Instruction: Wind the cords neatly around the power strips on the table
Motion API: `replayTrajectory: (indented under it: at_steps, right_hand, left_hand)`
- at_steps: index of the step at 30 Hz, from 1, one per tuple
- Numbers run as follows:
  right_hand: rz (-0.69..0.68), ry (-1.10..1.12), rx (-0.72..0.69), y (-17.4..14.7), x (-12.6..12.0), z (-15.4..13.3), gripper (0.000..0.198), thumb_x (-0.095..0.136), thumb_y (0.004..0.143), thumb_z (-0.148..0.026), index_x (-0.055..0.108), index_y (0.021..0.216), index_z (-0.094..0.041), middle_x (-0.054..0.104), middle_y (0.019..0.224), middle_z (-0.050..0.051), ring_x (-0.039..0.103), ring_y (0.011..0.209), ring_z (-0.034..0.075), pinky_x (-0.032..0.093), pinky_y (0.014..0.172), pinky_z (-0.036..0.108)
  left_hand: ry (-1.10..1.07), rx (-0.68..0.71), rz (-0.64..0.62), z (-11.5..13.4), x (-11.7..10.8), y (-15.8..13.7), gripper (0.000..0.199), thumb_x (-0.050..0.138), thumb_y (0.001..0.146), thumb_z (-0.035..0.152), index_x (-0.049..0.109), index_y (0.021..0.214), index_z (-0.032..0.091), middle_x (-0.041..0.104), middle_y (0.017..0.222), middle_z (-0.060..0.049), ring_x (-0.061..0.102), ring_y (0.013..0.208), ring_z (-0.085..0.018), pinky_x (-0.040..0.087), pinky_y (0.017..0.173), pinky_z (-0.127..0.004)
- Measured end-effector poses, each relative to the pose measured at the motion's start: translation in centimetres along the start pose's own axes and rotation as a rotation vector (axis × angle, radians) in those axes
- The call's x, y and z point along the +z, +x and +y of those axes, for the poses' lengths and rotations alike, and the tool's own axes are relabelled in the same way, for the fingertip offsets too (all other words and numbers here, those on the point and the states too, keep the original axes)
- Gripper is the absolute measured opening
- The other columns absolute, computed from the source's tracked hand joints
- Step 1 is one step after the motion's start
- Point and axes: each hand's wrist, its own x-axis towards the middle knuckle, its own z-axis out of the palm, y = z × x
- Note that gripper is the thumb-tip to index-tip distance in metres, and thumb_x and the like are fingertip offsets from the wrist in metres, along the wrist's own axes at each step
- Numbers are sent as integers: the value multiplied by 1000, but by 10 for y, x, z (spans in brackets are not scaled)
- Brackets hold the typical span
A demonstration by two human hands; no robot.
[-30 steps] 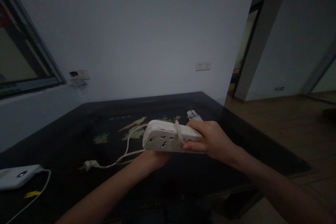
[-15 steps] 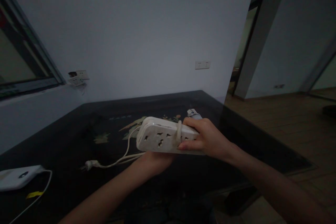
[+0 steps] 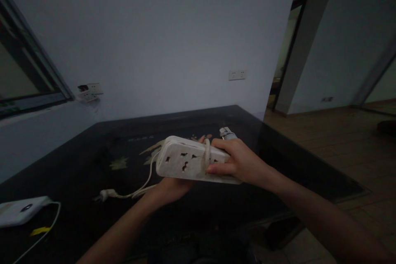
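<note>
A white power strip (image 3: 176, 161) is held tilted above the dark table, its socket face toward me. One turn of white cord (image 3: 207, 154) wraps across it near my right hand. My right hand (image 3: 235, 159) is closed on the strip's right end, thumb on the socket face. My left hand (image 3: 177, 187) reaches under and behind the strip; fingertips show past its far edge, the rest of the fingers hidden. More cord runs left from the strip to a plug (image 3: 107, 194) on the table. Just beyond my right hand is a small white-and-grey object (image 3: 227, 133), partly hidden.
A white device (image 3: 24, 211) with a cable lies at the table's left, beside a yellow tag (image 3: 40, 231). The black table (image 3: 102, 140) has a floral print and meets a wall with an outlet (image 3: 237, 75). Loose sockets (image 3: 89, 93) hang near the window.
The power strip has shifted slightly left and turned its socket face more toward me. My left hand has moved left beneath it, and its fingertips now show behind the far edge.
</note>
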Motion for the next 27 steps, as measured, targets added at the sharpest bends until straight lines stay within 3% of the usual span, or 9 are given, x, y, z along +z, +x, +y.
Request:
replayTrajectory:
  at_steps: [3, 5, 9, 12, 16, 20, 27]
  right_hand:
    - [-51, 84, -5, 0, 1, 1, 39, 64, 76, -53, 64, 87, -16, 59, 71, -1, 47, 58, 11, 29, 52, 22]
    - [-85, 130, -10, 1, 2, 2, 39, 64, 77, -52, 65, 90, -16, 60, 75, 0, 48, 60, 11, 31, 53, 22]
    - [-116, 174, -25, 4, 4, 0, 36, 63, 78, -49, 67, 89, -15, 61, 77, 1, 50, 63, 11, 34, 55, 22]
    - [-123, 128, 31, 6, 4, 0, 37, 62, 79, -48, 66, 91, -13, 62, 77, 2, 52, 63, 12, 34, 55, 22]
    - [-143, 43, 36, 7, -1, 1, 40, 58, 83, -50, 64, 97, -13, 64, 80, 4, 54, 65, 12, 36, 56, 23]
    - [-236, 93, -33, 5, -10, 3, 42, 53, 86, -50, 61, 103, -12, 65, 86, 6, 55, 68, 13, 40, 57, 23]
    - [-319, 265, -70, 2, -17, 7, 40, 62, 81, -35, 56, 113, -13, 62, 102, 6, 57, 88, 15, 47, 74, 25]
  left_hand:
    - [-138, 1, -36, 24, -1, 9, 109, 79, 66, 32, 7, 148, 36, 42, 143, -10, 47, 124, -29, 36, 106, -48]
    - [-210, 44, -51, 30, -2, 16, 120, 85, 55, 36, 10, 148, 34, 44, 141, -11, 47, 124, -32, 35, 106, -50]
    - [-189, 120, -30, 23, -5, 28, 112, 89, 42, 44, 36, 140, 28, 52, 131, -11, 51, 118, -34, 37, 105, -49]
    - [-141, 154, 35, 14, -6, 30, 104, 88, 38, 49, 46, 130, 27, 54, 125, -9, 53, 111, -31, 41, 101, -45]
    - [-153, 131, 93, 7, -7, 27, 94, 87, 41, 50, 48, 122, 25, 55, 116, -7, 56, 102, -27, 46, 93, -41]
    - [-191, 63, 91, 3, -6, 26, 91, 87, 43, 49, 46, 120, 24, 57, 112, -7, 56, 98, -26, 47, 88, -40]
    - [-232, 79, 103, -2, -4, 26, 98, 87, 40, 50, 44, 124, 25, 51, 125, -8, 51, 110, -29, 42, 97, -41]
